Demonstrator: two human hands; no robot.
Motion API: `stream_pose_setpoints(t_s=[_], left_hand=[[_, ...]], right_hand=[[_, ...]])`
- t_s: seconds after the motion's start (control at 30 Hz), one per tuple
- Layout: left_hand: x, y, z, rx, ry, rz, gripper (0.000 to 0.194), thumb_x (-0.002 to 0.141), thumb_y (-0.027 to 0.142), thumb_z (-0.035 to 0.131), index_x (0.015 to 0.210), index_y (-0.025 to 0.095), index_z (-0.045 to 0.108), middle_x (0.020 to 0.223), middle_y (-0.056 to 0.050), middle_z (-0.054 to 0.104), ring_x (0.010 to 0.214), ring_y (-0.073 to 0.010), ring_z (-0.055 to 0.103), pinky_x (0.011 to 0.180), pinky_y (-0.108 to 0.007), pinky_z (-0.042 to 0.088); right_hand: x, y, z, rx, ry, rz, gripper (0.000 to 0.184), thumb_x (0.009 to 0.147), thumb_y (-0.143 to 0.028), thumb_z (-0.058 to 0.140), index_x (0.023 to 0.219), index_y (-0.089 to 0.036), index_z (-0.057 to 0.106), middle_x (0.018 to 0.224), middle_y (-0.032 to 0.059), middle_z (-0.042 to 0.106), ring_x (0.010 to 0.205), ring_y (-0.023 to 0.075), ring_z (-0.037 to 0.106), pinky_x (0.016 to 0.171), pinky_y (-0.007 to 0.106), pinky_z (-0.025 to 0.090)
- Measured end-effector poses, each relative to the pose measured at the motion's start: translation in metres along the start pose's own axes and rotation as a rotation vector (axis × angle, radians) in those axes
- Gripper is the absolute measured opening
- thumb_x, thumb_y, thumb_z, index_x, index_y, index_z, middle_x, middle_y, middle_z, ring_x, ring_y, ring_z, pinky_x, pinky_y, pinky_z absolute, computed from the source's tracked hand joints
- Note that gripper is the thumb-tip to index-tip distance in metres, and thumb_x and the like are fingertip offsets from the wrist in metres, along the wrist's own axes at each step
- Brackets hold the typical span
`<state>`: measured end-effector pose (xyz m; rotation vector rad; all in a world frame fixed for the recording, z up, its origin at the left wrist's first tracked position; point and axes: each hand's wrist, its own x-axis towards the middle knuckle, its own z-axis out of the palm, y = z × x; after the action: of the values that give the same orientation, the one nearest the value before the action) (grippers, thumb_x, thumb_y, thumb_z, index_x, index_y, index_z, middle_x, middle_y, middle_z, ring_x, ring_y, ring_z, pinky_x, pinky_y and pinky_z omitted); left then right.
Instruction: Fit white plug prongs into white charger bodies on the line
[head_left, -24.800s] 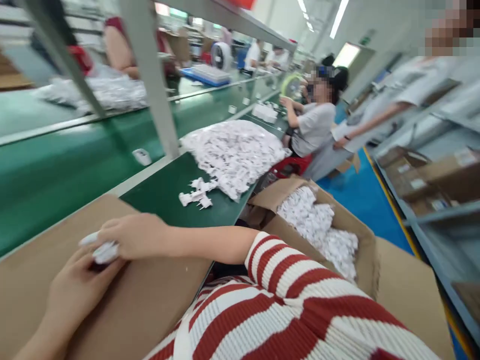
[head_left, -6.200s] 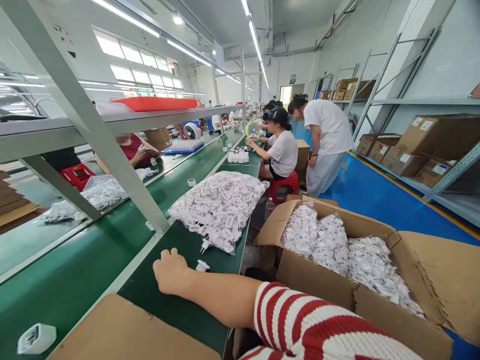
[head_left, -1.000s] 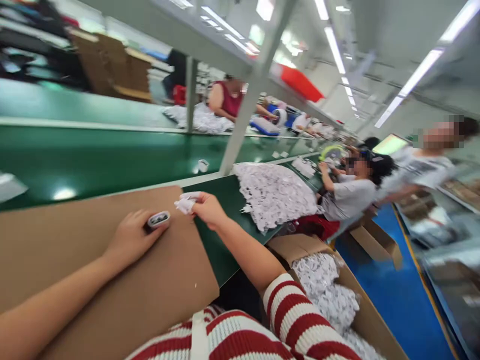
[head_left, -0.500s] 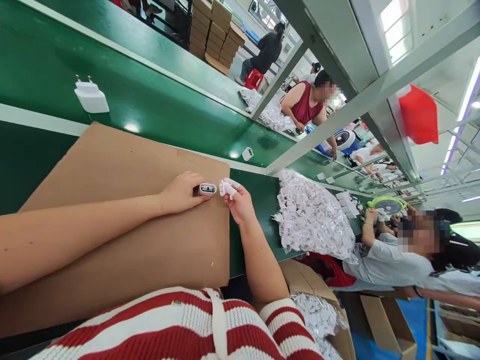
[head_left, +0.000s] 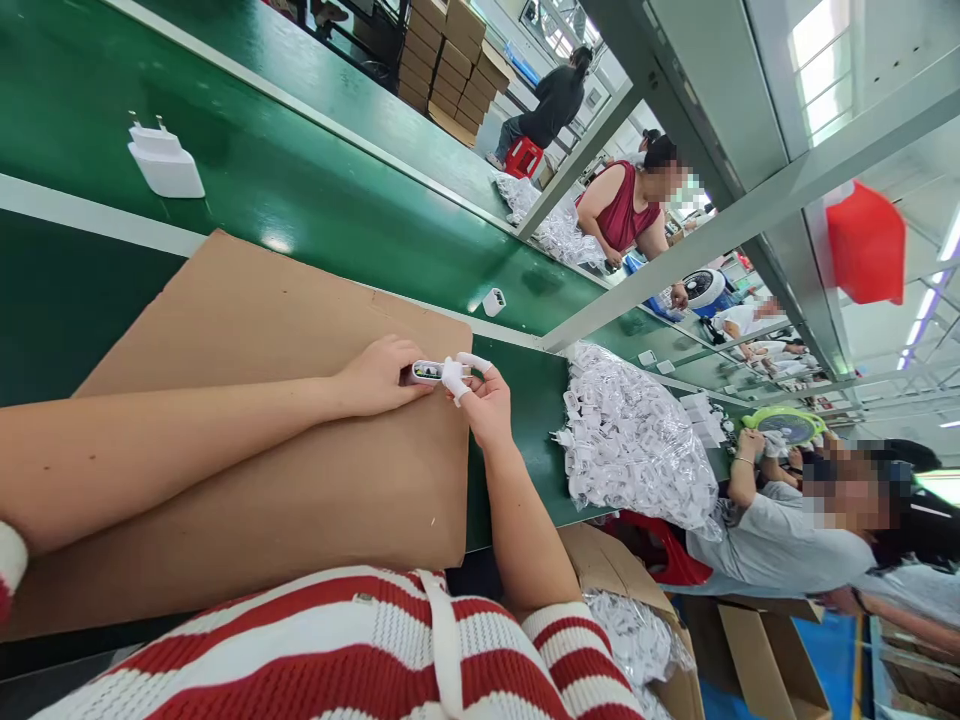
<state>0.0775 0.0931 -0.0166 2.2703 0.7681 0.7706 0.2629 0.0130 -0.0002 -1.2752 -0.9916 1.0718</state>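
Note:
My left hand (head_left: 382,375) is closed around a white charger shell (head_left: 425,372), its open end facing right, over the far right corner of a brown cardboard sheet (head_left: 247,400). My right hand (head_left: 487,405), with white finger cots on, pinches a small white plug piece (head_left: 452,378) that touches the shell's open end. Both forearms rest on or just above the cardboard. A large pile of white plug parts in clear plastic (head_left: 634,440) lies on the green bench to the right of my right hand.
A finished white charger (head_left: 163,165) and a smaller white part (head_left: 493,301) sit on the green conveyor belt (head_left: 300,190). A grey frame post (head_left: 720,230) crosses above. An open carton of white parts (head_left: 637,640) stands at my right. Co-workers sit nearby, one in a grey shirt (head_left: 772,540).
My right hand has brought the white plug piece left until it meets the open end of the shell in my left hand; half a second ago a gap lay between them.

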Motion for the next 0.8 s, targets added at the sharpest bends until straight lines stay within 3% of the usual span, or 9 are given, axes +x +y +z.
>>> stream_pose_setpoints(t_s=[0.13,0.23,0.43,0.6,0.8], left_hand=[[-0.001,0.000,-0.001,-0.001,0.002,0.000,0.039,0.087,0.052,0.062,0.102,0.018,0.072,0.099,-0.009,0.071,0.092,-0.0262,0.059,0.083,-0.038,0.044],[-0.001,0.000,-0.001,0.005,0.008,0.003,0.038,0.086,0.052,0.062,0.102,0.017,0.072,0.098,-0.009,0.070,0.093,-0.0268,0.059,0.083,-0.038,0.044],[-0.003,0.000,-0.001,-0.023,0.000,-0.026,0.034,0.084,0.051,0.064,0.091,0.018,0.071,0.091,-0.009,0.068,0.089,-0.0268,0.059,0.082,-0.040,0.045],[-0.003,-0.001,-0.002,-0.066,0.012,-0.031,0.036,0.080,0.053,0.066,0.084,0.018,0.071,0.096,-0.010,0.067,0.092,-0.0270,0.058,0.083,-0.040,0.045],[-0.003,-0.005,0.000,-0.081,0.009,-0.064,0.037,0.078,0.056,0.068,0.084,0.019,0.073,0.096,-0.009,0.066,0.096,-0.0284,0.058,0.082,-0.040,0.046]], right_hand=[[-0.001,-0.002,-0.001,-0.018,0.011,-0.010,0.051,0.067,-0.037,0.085,0.110,-0.021,0.063,0.075,-0.0023,0.068,0.064,0.0116,0.061,0.061,0.026,0.049],[-0.003,-0.004,0.000,-0.062,0.056,-0.116,0.046,0.070,-0.041,0.084,0.107,-0.022,0.064,0.086,0.0006,0.069,0.071,0.0130,0.063,0.069,0.030,0.053],[0.001,-0.008,0.002,-0.607,-0.027,-0.473,0.019,0.084,-0.032,0.071,0.101,-0.025,0.074,0.096,0.0037,0.060,0.083,0.0152,0.060,0.076,0.030,0.052],[0.007,-0.020,0.002,-1.062,-0.152,-0.530,0.024,0.089,-0.019,0.059,0.107,-0.020,0.075,0.088,0.0024,0.055,0.074,0.0135,0.054,0.067,0.026,0.045],[0.004,-0.037,0.006,-1.226,-0.260,-0.584,0.031,0.090,-0.012,0.051,0.113,-0.018,0.072,0.093,0.0046,0.054,0.077,0.0151,0.054,0.067,0.025,0.042]])
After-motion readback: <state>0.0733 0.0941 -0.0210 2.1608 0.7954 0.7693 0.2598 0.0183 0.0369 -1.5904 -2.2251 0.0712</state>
